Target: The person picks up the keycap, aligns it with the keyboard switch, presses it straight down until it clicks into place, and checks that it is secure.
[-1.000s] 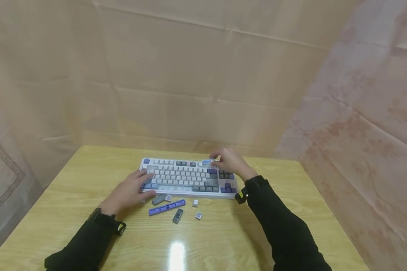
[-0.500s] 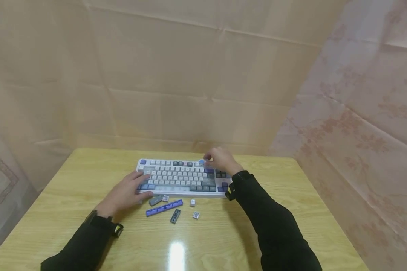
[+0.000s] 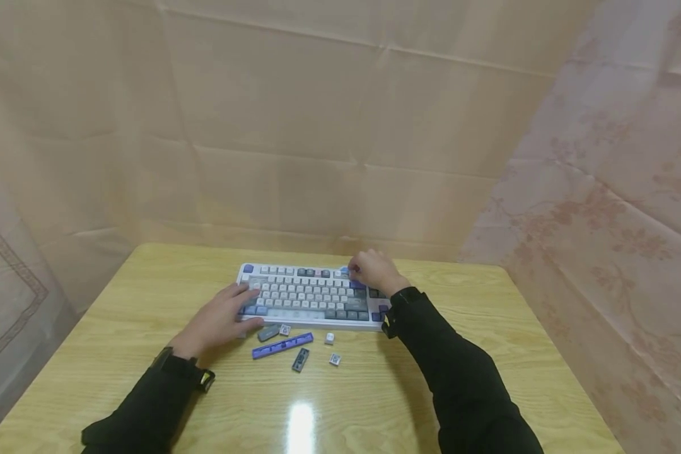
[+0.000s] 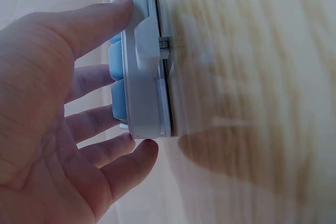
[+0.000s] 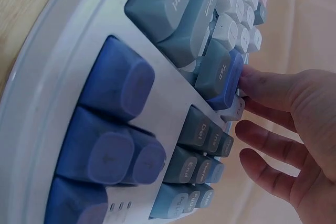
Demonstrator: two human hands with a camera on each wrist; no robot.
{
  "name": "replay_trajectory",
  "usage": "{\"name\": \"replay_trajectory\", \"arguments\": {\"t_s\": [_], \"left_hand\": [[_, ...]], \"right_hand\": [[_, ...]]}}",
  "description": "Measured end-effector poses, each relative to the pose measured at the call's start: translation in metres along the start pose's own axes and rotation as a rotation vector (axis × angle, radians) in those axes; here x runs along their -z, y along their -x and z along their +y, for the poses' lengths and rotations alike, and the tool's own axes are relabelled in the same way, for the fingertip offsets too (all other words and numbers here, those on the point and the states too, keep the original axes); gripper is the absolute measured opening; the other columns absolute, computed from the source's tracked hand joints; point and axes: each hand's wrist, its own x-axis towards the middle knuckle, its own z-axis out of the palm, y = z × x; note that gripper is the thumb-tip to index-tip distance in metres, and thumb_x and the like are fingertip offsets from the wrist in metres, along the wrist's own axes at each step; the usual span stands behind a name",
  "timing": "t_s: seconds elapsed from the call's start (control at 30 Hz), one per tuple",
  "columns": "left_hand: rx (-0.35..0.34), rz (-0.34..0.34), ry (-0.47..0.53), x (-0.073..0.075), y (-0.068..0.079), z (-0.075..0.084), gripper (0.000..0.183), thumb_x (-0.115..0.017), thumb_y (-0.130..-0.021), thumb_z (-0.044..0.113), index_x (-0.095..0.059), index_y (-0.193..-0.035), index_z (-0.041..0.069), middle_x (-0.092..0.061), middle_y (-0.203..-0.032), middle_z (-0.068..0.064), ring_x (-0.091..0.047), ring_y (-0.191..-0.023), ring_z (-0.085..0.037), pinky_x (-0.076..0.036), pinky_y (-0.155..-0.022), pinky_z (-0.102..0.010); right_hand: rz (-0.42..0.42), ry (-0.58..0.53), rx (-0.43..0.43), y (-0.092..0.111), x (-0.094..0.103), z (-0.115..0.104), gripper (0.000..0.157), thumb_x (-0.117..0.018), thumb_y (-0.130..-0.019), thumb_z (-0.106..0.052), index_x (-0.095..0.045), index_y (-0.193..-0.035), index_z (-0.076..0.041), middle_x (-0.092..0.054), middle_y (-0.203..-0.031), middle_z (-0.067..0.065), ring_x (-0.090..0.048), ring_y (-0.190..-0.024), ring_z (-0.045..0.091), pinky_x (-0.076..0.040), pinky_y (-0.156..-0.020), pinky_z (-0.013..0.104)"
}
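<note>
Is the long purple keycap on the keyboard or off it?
Off it. In the head view, the long purple keycap lies on the table, in front of the keyboard's near edge.

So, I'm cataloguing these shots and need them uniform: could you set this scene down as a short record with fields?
Surface: wooden table
Main item: keyboard, pale frame, resting on the table
Left: left hand at the keyboard's left end, thumb at the near edge, fingers over the keys
Right: right hand at the far right part, thumb beside a blue key; any pinched piece is hidden
Loose pieces: long purple keycap, dark grey keycap and others, nearer the person than the keyboard
Backdrop: beige cloth
</note>
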Motion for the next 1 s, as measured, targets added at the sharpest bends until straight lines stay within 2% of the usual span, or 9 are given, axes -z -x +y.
{"name": "replay_trajectory", "arguments": {"t_s": [0.57,1.0], "left_hand": [[0.009,0.0,0.0,-0.0015,-0.0003,-0.0002,0.068,-0.076,-0.091,0.039,-0.055,-0.143,0.0,-0.043,-0.15,-0.03,-0.038,-0.139,-0.051,-0.033,-0.112,-0.063],[0.016,-0.002,0.001,-0.0033,-0.001,-0.0015,0.069,-0.076,-0.091,0.04,-0.055,-0.144,0.001,-0.042,-0.151,-0.03,-0.038,-0.139,-0.05,-0.033,-0.112,-0.063]], "right_hand": [[0.018,-0.022,-0.049,0.0035,-0.006,0.0049,0.017,-0.076,-0.093,-0.017,-0.08,-0.109,-0.012,-0.076,-0.106,0.002,-0.07,-0.1,0.019,-0.055,-0.092,0.038],[0.021,-0.047,-0.063,0.0014,-0.0042,0.0038,0.014,-0.079,-0.09,-0.016,-0.082,-0.103,-0.011,-0.077,-0.101,0.001,-0.07,-0.094,0.018,-0.056,-0.089,0.037]]}}
